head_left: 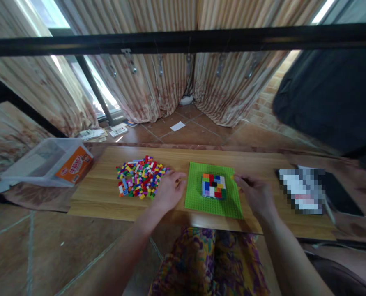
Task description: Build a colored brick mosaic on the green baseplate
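A green studded baseplate [193,195] lies on the wooden table, with a square block of toy bricks [206,191] in several colours built near its middle. A dark gap shows in the block's centre. At the baseplate's right edge, my right hand [258,193] pinches a small yellow brick [232,177]. My left hand [169,191] is between the baseplate and a heap of loose bricks [141,176], its fingers curled together. Something small and yellowish shows at those fingertips, too small to make out.
A clear plastic bin [44,179] with an orange label stands at the table's left end. To the right lie a blurred-out item [302,191] and a dark flat object [343,195]. A black bar [183,43] crosses in front of the curtains.
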Action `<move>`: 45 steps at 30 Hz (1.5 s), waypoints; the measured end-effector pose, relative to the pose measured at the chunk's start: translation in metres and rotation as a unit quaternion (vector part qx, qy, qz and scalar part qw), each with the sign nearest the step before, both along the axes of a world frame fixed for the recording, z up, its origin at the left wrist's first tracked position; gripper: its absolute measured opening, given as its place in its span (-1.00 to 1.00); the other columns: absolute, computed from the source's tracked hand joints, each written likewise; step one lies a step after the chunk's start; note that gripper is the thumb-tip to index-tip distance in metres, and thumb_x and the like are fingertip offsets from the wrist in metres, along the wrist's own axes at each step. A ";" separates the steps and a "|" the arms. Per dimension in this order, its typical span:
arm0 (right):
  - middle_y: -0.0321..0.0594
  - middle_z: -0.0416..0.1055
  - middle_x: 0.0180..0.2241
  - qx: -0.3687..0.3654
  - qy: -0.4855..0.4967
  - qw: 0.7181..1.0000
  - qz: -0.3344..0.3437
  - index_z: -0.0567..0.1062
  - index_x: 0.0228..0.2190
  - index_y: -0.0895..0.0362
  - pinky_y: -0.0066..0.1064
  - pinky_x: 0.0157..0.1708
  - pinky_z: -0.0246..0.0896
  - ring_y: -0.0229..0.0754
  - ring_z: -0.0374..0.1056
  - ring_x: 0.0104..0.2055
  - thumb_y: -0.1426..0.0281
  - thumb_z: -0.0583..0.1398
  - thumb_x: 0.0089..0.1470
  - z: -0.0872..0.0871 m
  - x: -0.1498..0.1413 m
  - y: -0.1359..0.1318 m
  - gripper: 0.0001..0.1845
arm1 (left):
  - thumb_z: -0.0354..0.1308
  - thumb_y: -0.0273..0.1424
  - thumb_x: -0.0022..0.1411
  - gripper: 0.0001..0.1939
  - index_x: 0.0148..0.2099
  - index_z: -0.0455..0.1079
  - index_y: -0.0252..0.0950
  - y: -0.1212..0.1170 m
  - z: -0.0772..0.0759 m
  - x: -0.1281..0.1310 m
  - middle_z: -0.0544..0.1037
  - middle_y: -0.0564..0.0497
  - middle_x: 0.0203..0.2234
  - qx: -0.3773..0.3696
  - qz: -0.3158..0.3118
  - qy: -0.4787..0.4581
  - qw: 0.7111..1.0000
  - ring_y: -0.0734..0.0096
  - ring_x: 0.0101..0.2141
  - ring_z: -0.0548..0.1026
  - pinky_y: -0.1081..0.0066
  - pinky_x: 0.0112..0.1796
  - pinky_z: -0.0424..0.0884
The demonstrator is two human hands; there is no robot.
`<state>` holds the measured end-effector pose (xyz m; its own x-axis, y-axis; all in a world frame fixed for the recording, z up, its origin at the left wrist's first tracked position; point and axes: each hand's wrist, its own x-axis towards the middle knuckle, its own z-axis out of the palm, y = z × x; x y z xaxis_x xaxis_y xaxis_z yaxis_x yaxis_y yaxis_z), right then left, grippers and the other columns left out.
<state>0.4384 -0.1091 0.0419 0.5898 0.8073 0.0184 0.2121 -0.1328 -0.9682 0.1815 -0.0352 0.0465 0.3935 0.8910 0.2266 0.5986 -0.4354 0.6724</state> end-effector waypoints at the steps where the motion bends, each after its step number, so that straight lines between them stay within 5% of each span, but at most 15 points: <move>1: -0.20 0.54 -0.46 -0.002 -0.019 1.000 0.015 0.60 -0.45 0.16 -0.40 -0.43 0.27 -0.22 0.38 -0.44 0.06 0.34 -0.21 -0.001 0.003 0.006 -0.59 | 0.07 -0.49 0.23 -0.80 -0.15 0.49 -0.28 -0.004 0.000 0.011 0.58 -0.02 -0.26 -0.025 -0.011 -0.014 1.000 0.39 -0.26 0.52 0.34 -0.12 0.46; 5: -0.20 0.57 -0.41 -0.020 -0.059 0.994 0.088 0.61 -0.44 0.14 -0.35 -0.30 0.28 -0.16 0.42 -0.35 0.12 0.28 -0.11 -0.009 -0.005 0.022 -0.66 | 0.08 -0.50 0.22 -0.76 -0.10 0.49 -0.29 -0.012 -0.002 0.048 0.58 -0.02 -0.26 -0.081 -0.032 -0.023 0.996 0.42 -0.32 0.51 0.38 -0.19 0.45; 12: -0.21 0.58 -0.36 -0.067 -0.139 0.979 0.136 0.62 -0.42 0.09 -0.35 -0.26 0.24 -0.16 0.43 -0.31 0.26 0.18 0.04 -0.020 -0.020 0.026 -0.76 | 0.06 -0.51 0.23 -0.72 -0.06 0.51 -0.26 -0.011 -0.011 0.075 0.53 -0.05 -0.21 -0.040 -0.035 0.013 0.999 0.34 -0.17 0.48 0.30 -0.03 0.40; 28: -0.17 0.54 -0.29 -0.065 -0.258 0.951 0.159 0.63 -0.37 0.08 -0.36 -0.18 0.24 -0.17 0.43 -0.24 0.33 0.12 0.15 -0.017 -0.017 0.021 -0.74 | -0.01 -0.49 0.30 -0.71 -0.07 0.53 -0.28 -0.019 -0.029 0.084 0.45 -0.08 -0.18 0.021 -0.048 0.019 0.998 0.34 -0.14 0.43 0.30 -0.01 0.39; 34: -0.21 0.58 -0.37 -0.118 -0.278 0.935 0.185 0.65 -0.43 0.08 -0.40 -0.27 0.24 -0.17 0.46 -0.31 0.36 0.16 0.08 -0.008 -0.013 0.030 -0.77 | 0.00 -0.51 0.29 -0.73 -0.12 0.53 -0.31 -0.022 -0.032 0.085 0.44 -0.08 -0.22 0.048 -0.063 0.027 0.997 0.32 -0.15 0.41 0.30 -0.06 0.40; 45: -0.27 0.56 -0.53 -0.165 -0.223 0.941 0.196 0.67 -0.47 0.14 -0.49 -0.49 0.17 -0.21 0.44 -0.44 0.32 0.23 -0.08 -0.010 -0.002 0.047 -0.79 | 0.06 -0.46 0.28 -0.78 -0.17 0.54 -0.26 -0.030 -0.040 0.093 0.46 -0.05 -0.23 0.026 0.010 -0.005 1.000 0.32 -0.15 0.40 0.27 -0.04 0.39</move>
